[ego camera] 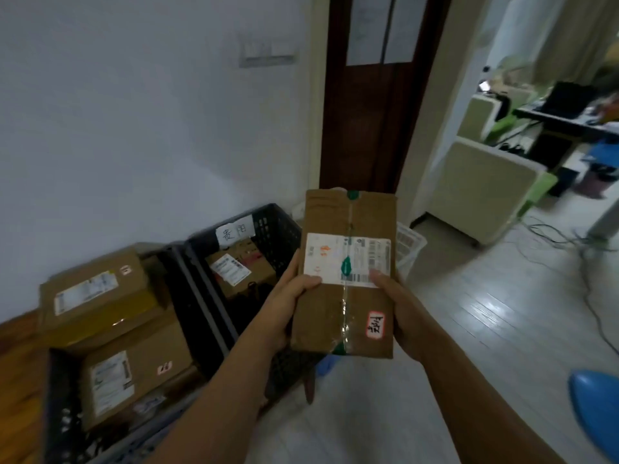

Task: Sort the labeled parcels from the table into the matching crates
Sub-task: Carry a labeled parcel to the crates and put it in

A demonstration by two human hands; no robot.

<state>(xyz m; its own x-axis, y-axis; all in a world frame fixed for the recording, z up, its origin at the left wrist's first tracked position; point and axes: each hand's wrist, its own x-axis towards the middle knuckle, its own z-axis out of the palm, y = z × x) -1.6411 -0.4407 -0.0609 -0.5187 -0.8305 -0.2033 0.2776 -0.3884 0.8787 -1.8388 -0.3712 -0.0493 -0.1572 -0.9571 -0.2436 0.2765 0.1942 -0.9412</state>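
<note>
Dead ahead of you, in mid-air above the floor, the brown parcel (348, 272) is upright on its long axis, tilted slightly. Your left hand (291, 296) grips its edge at nine o'clock and your right hand (402, 309) its edge at three o'clock. Both thumbs are pressed on the top face, and the other fingers are curled out of sight beneath it. A white shipping label (346, 257) crosses the face, with print too blurred to read. A small red-bordered sticker (375, 324) towards five o'clock carries handwriting you cannot make out. At ten o'clock from the parcel stands a dark crate (268, 222) with a handwritten paper tag (234, 233) on its rim and a labelled box (241, 269) inside. Your left forearm covers its near corner. At eight o'clock a nearer crate (63, 413) is cut off by the frame edge, and two boxes (134, 366) are piled in it. Behind the parcel at two o'clock only a corner of a white crate (410, 242) shows, and its contents are hidden. A dark wooden door (375, 112) rises at twelve o'clock. A blue object (599, 406) at four o'clock is cropped and blurred beyond telling.
</note>
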